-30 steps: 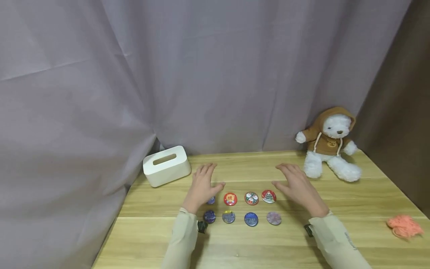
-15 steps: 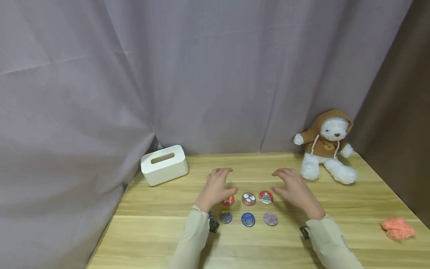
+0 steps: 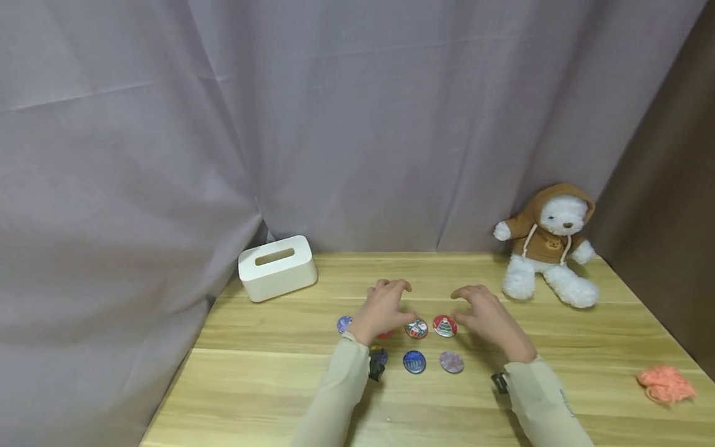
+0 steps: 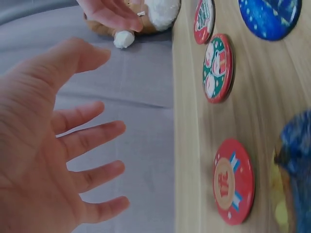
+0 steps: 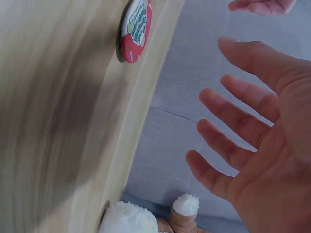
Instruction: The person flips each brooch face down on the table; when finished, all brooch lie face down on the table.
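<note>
Two rows of round button badges lie on the wooden table. My left hand (image 3: 385, 310) hovers over the left part of the back row, fingers apart and holding nothing; it partly covers the red badge (image 4: 233, 181). Beside its thumb is the badge with Santa faces (image 3: 416, 328). My right hand (image 3: 491, 320) hovers just right of the Christmas tree badge (image 3: 445, 326), also with nothing in its relaxed fingers. In the front row lie a blue badge (image 3: 414, 362) and a pale pink badge (image 3: 451, 362). A purple-blue badge (image 3: 344, 323) shows left of my left wrist.
A white tissue box (image 3: 278, 273) stands at the back left. At the back right sits a white teddy bear (image 3: 550, 245) in a brown hoodie. A bundle of coral yarn (image 3: 666, 384) lies at the right. Grey curtain (image 3: 357, 124) hangs behind the table (image 3: 240, 391).
My left hand has moved right over the back row, uncovering the purple-blue badge and covering much of the red one. My right hand has shifted slightly left. The badges stay in place.
</note>
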Demonstrator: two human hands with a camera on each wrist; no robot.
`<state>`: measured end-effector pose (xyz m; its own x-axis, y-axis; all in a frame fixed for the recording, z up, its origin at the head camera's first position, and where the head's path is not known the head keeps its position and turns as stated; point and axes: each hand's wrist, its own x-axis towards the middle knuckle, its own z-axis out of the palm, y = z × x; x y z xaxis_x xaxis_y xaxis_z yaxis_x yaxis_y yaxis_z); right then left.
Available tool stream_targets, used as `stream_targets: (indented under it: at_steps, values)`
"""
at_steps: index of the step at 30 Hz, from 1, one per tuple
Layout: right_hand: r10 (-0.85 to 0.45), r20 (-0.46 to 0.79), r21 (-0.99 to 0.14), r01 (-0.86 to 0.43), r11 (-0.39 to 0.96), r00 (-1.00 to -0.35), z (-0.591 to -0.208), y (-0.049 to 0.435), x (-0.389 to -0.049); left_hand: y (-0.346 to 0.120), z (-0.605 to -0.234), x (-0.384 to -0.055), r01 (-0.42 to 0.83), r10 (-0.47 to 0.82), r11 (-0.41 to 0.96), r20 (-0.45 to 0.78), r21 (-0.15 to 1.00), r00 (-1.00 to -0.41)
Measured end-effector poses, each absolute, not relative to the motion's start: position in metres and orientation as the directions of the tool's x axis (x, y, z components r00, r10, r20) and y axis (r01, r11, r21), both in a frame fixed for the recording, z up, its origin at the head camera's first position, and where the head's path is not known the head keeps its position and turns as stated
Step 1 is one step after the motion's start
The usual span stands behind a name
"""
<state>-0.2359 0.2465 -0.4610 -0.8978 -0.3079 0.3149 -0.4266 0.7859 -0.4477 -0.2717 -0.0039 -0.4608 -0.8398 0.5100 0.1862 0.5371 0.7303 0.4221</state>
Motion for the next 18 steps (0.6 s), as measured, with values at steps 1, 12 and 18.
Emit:
stream_targets:
  at_steps: [1, 12, 18]
  values:
    - [-0.307, 0.304, -0.451, -0.420, 0.787, -0.902, -0.462, 0.246, -0.237, -0.001, -0.461, -0.272, 0.540, 0.515, 0.734, 0.180, 0.413, -0.838]
    - [-0.314, 0.156, -0.477, -0.349, 0.807, -0.937, -0.470, 0.239, -0.239, 0.032, -0.466, -0.269, 0.583, 0.581, 0.734, 0.123, 0.349, -0.805]
    - [-0.307, 0.143, -0.466, -0.338, 0.818, -0.941, -0.478, 0.239, -0.240, 0.039, -0.470, -0.265, 0.569, 0.573, 0.731, 0.113, 0.376, -0.811]
